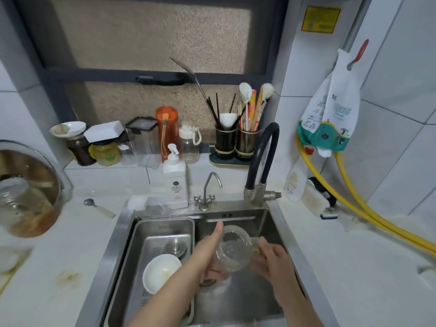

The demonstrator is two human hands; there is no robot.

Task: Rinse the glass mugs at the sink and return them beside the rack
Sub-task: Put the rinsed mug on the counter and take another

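Note:
A clear ribbed glass mug [232,250] is held tilted over the steel sink [271,237], its mouth turned up toward the back wall. My left hand [208,252] grips its left side from below, thumb stretched up along the rim. My right hand [272,259] holds the right side, fingers curled at the mug's handle. A thin stream of water falls from the black hose tap [262,161] near the mug's right edge.
A steel drain tray [141,237] fills the sink's left half and holds a white bowl [161,272]. A soap bottle [175,182] and a small tap [208,192] stand behind the sink. A spoon [99,207] lies on the left counter by a pot [28,192].

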